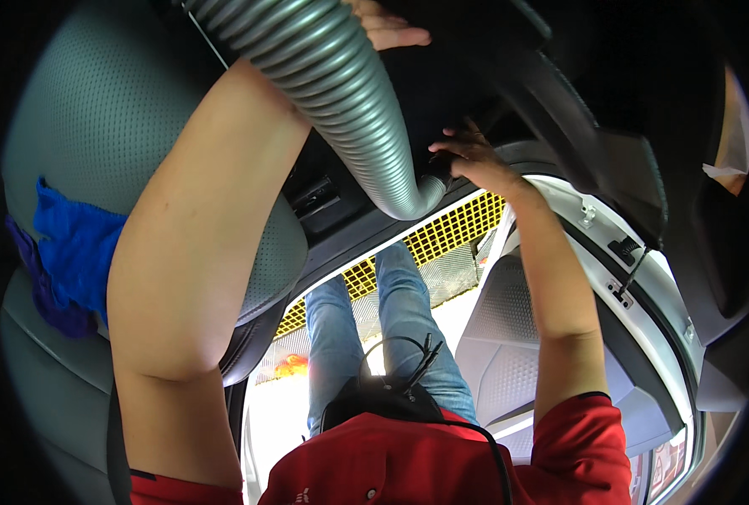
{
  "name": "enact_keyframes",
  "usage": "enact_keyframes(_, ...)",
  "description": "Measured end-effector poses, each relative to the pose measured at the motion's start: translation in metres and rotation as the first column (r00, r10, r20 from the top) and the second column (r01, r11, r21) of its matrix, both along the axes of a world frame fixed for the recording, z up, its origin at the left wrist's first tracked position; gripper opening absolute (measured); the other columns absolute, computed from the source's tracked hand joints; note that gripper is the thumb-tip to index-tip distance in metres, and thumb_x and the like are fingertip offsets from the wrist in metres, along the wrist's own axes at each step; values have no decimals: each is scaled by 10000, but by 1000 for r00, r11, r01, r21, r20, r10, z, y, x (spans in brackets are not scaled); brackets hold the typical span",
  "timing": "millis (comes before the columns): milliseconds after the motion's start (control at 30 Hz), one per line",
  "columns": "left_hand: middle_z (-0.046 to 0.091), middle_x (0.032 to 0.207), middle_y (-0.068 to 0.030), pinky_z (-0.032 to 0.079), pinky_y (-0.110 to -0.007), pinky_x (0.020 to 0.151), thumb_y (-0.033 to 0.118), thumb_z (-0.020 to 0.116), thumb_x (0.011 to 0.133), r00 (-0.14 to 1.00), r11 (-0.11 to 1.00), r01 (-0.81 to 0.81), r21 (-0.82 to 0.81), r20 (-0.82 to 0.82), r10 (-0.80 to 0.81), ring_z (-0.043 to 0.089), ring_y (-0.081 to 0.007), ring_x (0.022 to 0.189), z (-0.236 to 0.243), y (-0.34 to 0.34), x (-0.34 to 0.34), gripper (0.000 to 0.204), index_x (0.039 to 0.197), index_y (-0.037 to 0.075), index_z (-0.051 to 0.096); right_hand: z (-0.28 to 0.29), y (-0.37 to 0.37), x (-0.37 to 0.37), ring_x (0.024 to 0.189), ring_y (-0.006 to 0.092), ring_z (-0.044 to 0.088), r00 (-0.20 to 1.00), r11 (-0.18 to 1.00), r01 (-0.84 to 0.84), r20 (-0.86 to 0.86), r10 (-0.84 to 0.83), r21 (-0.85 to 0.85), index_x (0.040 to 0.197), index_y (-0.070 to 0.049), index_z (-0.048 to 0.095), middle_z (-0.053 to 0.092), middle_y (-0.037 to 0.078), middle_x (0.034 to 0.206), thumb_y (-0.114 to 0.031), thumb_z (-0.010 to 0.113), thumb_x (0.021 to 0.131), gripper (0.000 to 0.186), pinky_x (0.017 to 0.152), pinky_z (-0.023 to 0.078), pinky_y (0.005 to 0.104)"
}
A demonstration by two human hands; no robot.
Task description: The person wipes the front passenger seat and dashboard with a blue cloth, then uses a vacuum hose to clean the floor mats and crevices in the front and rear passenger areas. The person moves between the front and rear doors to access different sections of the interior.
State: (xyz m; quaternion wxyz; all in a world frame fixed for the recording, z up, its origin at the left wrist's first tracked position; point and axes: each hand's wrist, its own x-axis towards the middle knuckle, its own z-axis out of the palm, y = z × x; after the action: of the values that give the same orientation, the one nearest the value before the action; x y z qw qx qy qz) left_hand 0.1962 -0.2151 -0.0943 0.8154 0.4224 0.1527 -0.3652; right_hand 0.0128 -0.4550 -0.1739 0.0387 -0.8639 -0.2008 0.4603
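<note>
A grey ribbed vacuum hose runs down from the top edge and bends toward the door sill. My right hand is at the hose's lower end, its fingers curled round a dark nozzle that is mostly lost in shadow. Beyond the hose, at the top edge, is my left hand. Its thumb is stretched out and nothing shows in it, though the hose and the picture's edge hide part of it. My left forearm passes behind the hose, over the grey car seat.
Blue and purple cloths lie on the seat at the left. An opened car door stands at the right, by the white door frame. Below the sill are a yellow floor grating and my legs in jeans.
</note>
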Motion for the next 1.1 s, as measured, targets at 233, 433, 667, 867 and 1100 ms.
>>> enact_keyframes(233,654,1138,-257,539,-427,917,723,341,968,999,999,-34,-18,-24,34,658,-336,1020,-6,-2,2,870,1350,-44,491,-18,9,0,1247,285,540,976,979,197,86,-202,60,1235,-154,644,664,83,1156,-179,807,639,618,1198,228,468)
enact_keyframes(433,699,1021,-226,580,-389,832,707,402,964,996,992,-83,-91,-23,81,698,-298,888,-8,2,2,823,1306,-31,525,33,111,-26,1042,221,613,102,-313,867,-753,-650,388,1088,-38,589,626,88,1023,33,704,626,481,961,466,359)
enact_keyframes(667,710,972,-178,584,-386,773,575,423,984,998,995,-52,-88,-44,48,702,-274,827,-20,2,5,641,1196,-9,581,32,195,-66,1006,205,622,-147,-439,895,-879,-453,76,1074,-57,593,633,77,1028,92,723,584,528,938,491,371)
enact_keyframes(867,720,930,-138,588,-384,723,462,442,1002,990,985,-114,-130,-96,102,706,-254,774,-43,-5,7,499,1102,10,628,18,157,-58,998,270,605,7,-540,776,-861,-509,325,1112,-57,564,618,112,1016,75,670,571,567,953,470,406)
enact_keyframes(1100,728,946,-129,586,-403,815,456,470,1006,988,932,-118,-342,-132,77,722,-257,863,-40,-2,3,436,1093,64,639,40,127,-28,947,215,615,110,-281,740,-521,-846,612,1077,-56,559,628,99,966,52,616,608,484,920,487,371)
